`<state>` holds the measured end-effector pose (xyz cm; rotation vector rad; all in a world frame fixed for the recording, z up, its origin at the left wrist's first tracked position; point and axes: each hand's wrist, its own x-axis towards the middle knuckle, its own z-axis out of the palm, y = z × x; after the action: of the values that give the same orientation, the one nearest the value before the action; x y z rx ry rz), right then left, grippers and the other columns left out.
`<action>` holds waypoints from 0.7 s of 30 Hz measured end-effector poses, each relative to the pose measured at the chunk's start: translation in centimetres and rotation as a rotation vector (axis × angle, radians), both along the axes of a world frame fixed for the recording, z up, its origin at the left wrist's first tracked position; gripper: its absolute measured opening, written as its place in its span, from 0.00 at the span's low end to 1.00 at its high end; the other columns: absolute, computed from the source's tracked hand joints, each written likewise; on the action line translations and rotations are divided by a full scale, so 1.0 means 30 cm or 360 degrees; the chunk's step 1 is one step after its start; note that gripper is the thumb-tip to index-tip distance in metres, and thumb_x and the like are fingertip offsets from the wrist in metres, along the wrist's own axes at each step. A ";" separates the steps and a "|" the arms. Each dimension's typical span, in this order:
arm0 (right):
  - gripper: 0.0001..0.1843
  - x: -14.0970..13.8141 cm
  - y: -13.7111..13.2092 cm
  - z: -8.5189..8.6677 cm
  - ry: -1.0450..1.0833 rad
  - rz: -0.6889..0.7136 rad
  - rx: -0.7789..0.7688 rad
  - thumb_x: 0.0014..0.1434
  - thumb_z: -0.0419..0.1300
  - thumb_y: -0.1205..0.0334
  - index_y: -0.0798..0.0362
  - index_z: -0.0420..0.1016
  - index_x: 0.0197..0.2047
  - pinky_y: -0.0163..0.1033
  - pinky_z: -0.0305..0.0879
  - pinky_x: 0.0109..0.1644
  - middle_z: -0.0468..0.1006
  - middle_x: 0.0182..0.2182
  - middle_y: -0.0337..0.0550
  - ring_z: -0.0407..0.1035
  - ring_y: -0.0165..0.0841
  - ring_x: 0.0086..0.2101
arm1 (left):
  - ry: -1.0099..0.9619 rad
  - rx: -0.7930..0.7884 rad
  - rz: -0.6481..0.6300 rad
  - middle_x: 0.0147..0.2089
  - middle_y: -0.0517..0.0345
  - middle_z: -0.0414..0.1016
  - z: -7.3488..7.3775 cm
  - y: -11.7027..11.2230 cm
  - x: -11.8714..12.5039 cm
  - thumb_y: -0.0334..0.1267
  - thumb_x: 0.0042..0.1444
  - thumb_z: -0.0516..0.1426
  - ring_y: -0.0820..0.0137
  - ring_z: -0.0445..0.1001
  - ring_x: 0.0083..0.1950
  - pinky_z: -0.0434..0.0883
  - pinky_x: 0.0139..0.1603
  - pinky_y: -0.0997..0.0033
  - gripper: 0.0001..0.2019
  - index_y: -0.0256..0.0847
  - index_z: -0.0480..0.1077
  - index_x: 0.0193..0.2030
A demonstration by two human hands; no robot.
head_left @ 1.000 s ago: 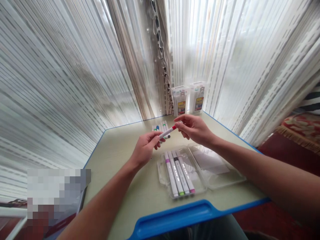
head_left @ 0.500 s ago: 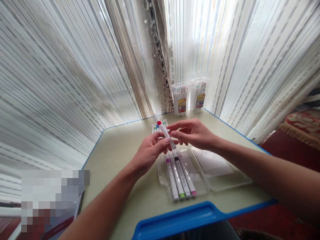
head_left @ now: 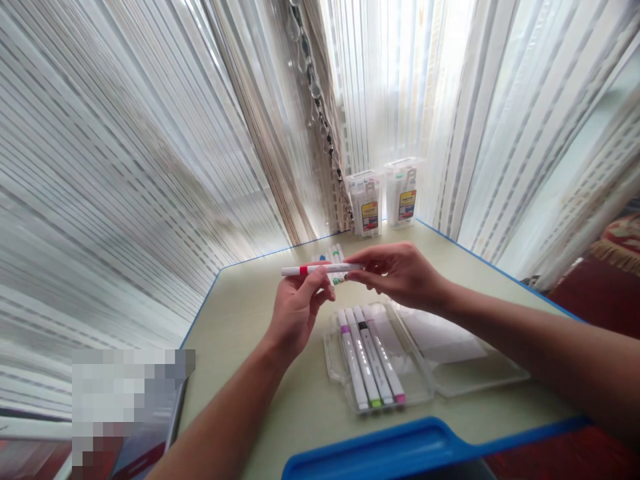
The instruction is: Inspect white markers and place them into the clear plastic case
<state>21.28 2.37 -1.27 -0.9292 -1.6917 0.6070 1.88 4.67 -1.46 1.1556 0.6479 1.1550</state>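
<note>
A white marker with a red band (head_left: 315,269) lies level in the air above the beige table (head_left: 240,313), its red end pointing left. My left hand (head_left: 299,308) pinches its middle from below. My right hand (head_left: 400,273) grips its right end with closed fingers. Just under my hands an open clear plastic case (head_left: 425,393) holds three markers (head_left: 371,357) side by side, with purple, black and pink caps showing.
Several loose markers (head_left: 334,257) lie on the table behind my hands. Two upright clear marker boxes (head_left: 385,197) stand at the table's far edge against striped sheer curtains. A blue rim (head_left: 390,450) borders the near edge. A red carpet shows at the right.
The red-banded marker has been turned between my hands from tilted to level, its red end now pointing left. The view has shifted slightly.
</note>
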 end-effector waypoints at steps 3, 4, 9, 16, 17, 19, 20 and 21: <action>0.16 0.004 0.014 -0.008 0.0163 0.0036 -0.0095 0.56 0.69 0.56 0.58 0.82 0.44 0.33 0.66 0.20 0.78 0.22 0.40 0.68 0.27 0.20 | -0.0040 0.0047 0.0227 0.25 0.64 0.70 0.017 0.013 -0.012 0.39 0.52 0.66 0.78 0.67 0.24 0.67 0.28 0.77 0.10 0.37 0.75 0.37; 0.16 0.006 0.018 -0.009 0.0204 0.0043 -0.0112 0.56 0.69 0.56 0.58 0.82 0.44 0.33 0.67 0.20 0.78 0.23 0.40 0.69 0.27 0.20 | -0.0045 0.0059 0.0275 0.26 0.64 0.70 0.024 0.017 -0.017 0.39 0.52 0.66 0.79 0.68 0.24 0.67 0.27 0.77 0.09 0.37 0.75 0.37; 0.16 0.009 0.025 -0.007 0.0372 0.0116 -0.0152 0.58 0.68 0.56 0.58 0.81 0.46 0.31 0.67 0.18 0.75 0.22 0.37 0.69 0.26 0.20 | 0.0068 0.0160 0.0395 0.28 0.60 0.75 0.065 0.021 -0.044 0.39 0.51 0.66 0.78 0.69 0.25 0.68 0.28 0.77 0.10 0.34 0.76 0.37; 0.16 -0.011 0.001 0.004 0.0484 0.0249 -0.0203 0.59 0.67 0.59 0.57 0.81 0.48 0.31 0.67 0.17 0.75 0.24 0.38 0.70 0.26 0.20 | 0.0191 0.0222 0.0450 0.26 0.57 0.75 0.058 -0.018 -0.077 0.39 0.53 0.65 0.76 0.70 0.25 0.68 0.27 0.75 0.10 0.33 0.78 0.37; 0.15 -0.014 -0.002 0.005 0.0471 0.0259 -0.0215 0.59 0.67 0.59 0.58 0.81 0.47 0.30 0.67 0.17 0.75 0.24 0.37 0.70 0.26 0.20 | 0.0163 0.0220 0.0491 0.25 0.58 0.74 0.051 -0.026 -0.079 0.38 0.53 0.65 0.76 0.69 0.24 0.67 0.25 0.76 0.09 0.34 0.78 0.36; 0.14 -0.019 -0.007 0.006 0.0454 0.0284 -0.0245 0.59 0.67 0.61 0.58 0.81 0.47 0.30 0.67 0.17 0.75 0.24 0.37 0.71 0.26 0.20 | 0.0135 0.0199 0.0545 0.24 0.59 0.73 0.042 -0.045 -0.085 0.38 0.52 0.65 0.77 0.67 0.23 0.66 0.24 0.77 0.08 0.35 0.78 0.35; 0.14 -0.020 -0.010 0.007 0.0454 0.0294 -0.0254 0.59 0.67 0.61 0.58 0.80 0.47 0.29 0.67 0.17 0.75 0.24 0.37 0.71 0.26 0.20 | 0.0112 0.0192 0.0559 0.24 0.59 0.73 0.042 -0.054 -0.088 0.38 0.52 0.65 0.77 0.67 0.23 0.66 0.23 0.78 0.08 0.35 0.78 0.35; 0.13 -0.021 -0.014 0.008 0.0452 0.0302 -0.0253 0.59 0.67 0.62 0.58 0.80 0.47 0.29 0.67 0.17 0.76 0.24 0.38 0.71 0.26 0.20 | 0.0101 0.0199 0.0556 0.24 0.59 0.73 0.044 -0.064 -0.093 0.38 0.53 0.65 0.77 0.67 0.23 0.66 0.24 0.78 0.07 0.35 0.79 0.35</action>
<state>20.63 1.96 -1.03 -0.7561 -1.4999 0.9659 -0.91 2.76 -0.14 1.2190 0.8602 1.4750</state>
